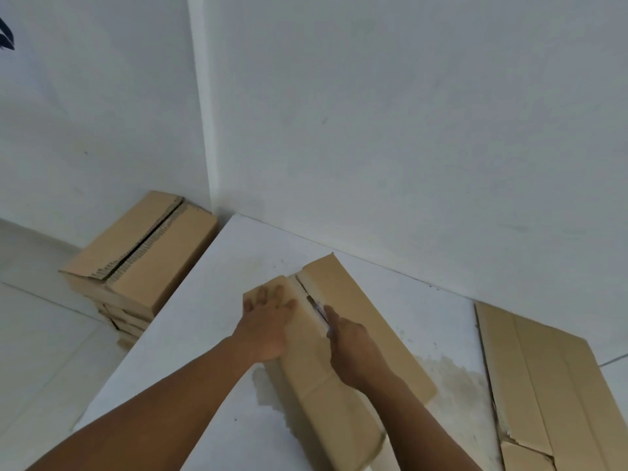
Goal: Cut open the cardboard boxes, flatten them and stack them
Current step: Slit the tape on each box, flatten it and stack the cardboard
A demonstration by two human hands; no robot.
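"On the white bench, how does the cardboard box lie?"

"Lengthwise, away from the person, its far end slanting toward the wall corner. Its top seam follows that axis, between the two hands."

"And the hands?"

"The left hand presses the left flap with its fingers spread flat, holding nothing. The right hand, nearer the seam, has its fingers curled round a knife, blade in the seam."

"How does the box look?"

"Plain brown, with a dark gap at the seam's far end. The rest runs back under the right hand, so the cut probably comes toward the body."
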